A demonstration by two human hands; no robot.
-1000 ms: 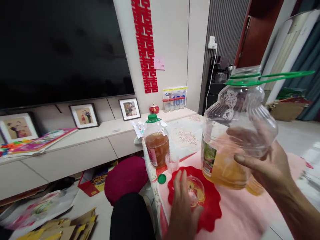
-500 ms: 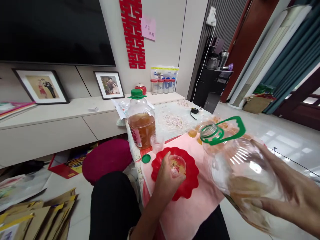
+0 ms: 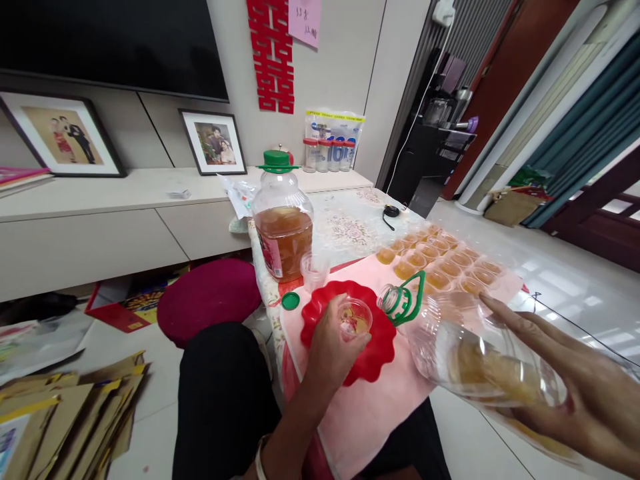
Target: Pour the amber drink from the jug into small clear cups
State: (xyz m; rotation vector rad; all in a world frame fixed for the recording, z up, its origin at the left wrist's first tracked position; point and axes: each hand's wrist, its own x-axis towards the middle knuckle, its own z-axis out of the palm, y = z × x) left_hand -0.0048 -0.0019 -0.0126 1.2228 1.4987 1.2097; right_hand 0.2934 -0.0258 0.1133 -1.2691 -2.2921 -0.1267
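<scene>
My left hand (image 3: 336,347) is wrapped round a small clear plastic cup (image 3: 356,319), held over a red scalloped plate (image 3: 377,363). My right hand (image 3: 565,373) grips a large clear plastic jug (image 3: 465,347) by its body. The jug lies tilted nearly level, its uncapped mouth and green handle (image 3: 414,300) pointing left toward the cup. Some amber liquid (image 3: 480,367) is inside it. Mouth and cup are apart, and no stream shows between them. A green cap (image 3: 290,301) lies left of the plate, by a stack of empty clear cups (image 3: 315,270).
A second jug (image 3: 284,233) of amber liquid, green-capped, stands at the table's left edge. Several filled cups (image 3: 440,257) stand in rows on the pink cloth (image 3: 370,427) at right. A black tape measure (image 3: 391,212) lies farther back. A maroon stool (image 3: 210,300) is at left.
The jug in my right hand has tipped further over, its mouth swinging down and left closer to the cup. The rows of filled cups now show more fully. My left hand still holds the cup.
</scene>
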